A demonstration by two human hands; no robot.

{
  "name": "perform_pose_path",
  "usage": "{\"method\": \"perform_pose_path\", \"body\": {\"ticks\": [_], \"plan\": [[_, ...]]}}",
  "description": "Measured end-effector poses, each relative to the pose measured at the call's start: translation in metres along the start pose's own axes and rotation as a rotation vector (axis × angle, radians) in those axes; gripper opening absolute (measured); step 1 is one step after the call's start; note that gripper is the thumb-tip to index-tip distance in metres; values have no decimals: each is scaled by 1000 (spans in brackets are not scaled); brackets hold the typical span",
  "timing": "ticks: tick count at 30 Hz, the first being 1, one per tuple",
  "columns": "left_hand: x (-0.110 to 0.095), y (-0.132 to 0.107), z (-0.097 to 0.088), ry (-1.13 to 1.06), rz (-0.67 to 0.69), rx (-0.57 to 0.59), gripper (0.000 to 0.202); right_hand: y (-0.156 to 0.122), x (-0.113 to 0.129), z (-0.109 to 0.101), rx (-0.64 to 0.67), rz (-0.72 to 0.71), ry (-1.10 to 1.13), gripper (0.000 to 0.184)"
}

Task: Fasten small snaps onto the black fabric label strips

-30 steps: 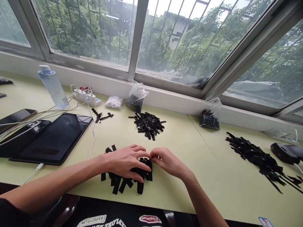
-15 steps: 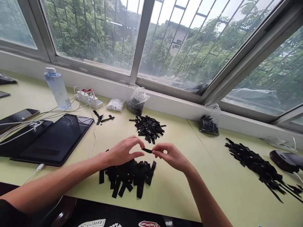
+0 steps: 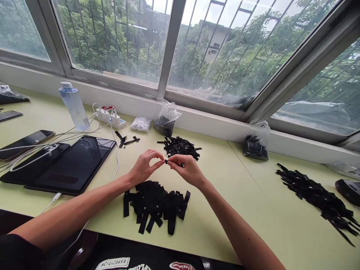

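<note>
Between my fingertips is a small black fabric strip [image 3: 166, 161], mostly covered by the fingers. My left hand [image 3: 144, 165] pinches one end of it with thumb and forefinger. The other end is pinched by my right hand [image 3: 188, 170], and the two sets of fingertips nearly meet. Below my hands, near the table's front edge, lies a pile of black fabric labels [image 3: 153, 202], a few marked with a white M. A second pile of short black strips [image 3: 182, 145] lies just beyond my right hand.
A tablet [image 3: 75, 165] with cables, phones and a water bottle [image 3: 73, 107] occupy the left side. A power strip [image 3: 111, 118], a white packet [image 3: 140, 124] and bags of black pieces [image 3: 165, 125] [image 3: 255, 147] line the sill. More black strips [image 3: 315, 195] lie at the right.
My left thumb and forefinger have closed on the strip, which my right hand was holding alone or nearly so. Both hands have moved slightly away from me and the fingertips have come together.
</note>
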State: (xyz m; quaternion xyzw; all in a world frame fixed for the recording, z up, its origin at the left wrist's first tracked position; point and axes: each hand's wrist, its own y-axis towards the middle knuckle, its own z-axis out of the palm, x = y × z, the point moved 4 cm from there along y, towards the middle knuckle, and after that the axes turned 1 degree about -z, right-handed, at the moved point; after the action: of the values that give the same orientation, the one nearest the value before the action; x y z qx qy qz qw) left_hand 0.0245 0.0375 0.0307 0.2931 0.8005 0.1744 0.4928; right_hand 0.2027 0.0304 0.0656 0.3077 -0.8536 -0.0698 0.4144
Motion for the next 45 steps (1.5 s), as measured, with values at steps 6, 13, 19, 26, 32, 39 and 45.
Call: {"method": "perform_pose_path", "body": {"ticks": [6,13,19,26,32,39,45], "plan": [[1,0,-7,70,-36,-114,9,-13,-1,13,-342,-89,-128,12],[-6,-3,-2,32,-50,-77,15,-32,-2,20,-543,-170,-238,15],[-4,-5,6,44,-29,85,25,-29,-15,16,-553,34,-132,11],[-9,-9,13,14,-3,158,20,-29,-10,26,-510,83,0,10],[-6,-7,7,1,-44,110,19,-31,1,33,-478,-128,-169,19],[-9,-8,7,29,3,89,15,-31,3,30,-392,-245,-258,22],[-8,-9,8,49,29,95,13,-29,0,26,-403,-233,-328,15]]}}
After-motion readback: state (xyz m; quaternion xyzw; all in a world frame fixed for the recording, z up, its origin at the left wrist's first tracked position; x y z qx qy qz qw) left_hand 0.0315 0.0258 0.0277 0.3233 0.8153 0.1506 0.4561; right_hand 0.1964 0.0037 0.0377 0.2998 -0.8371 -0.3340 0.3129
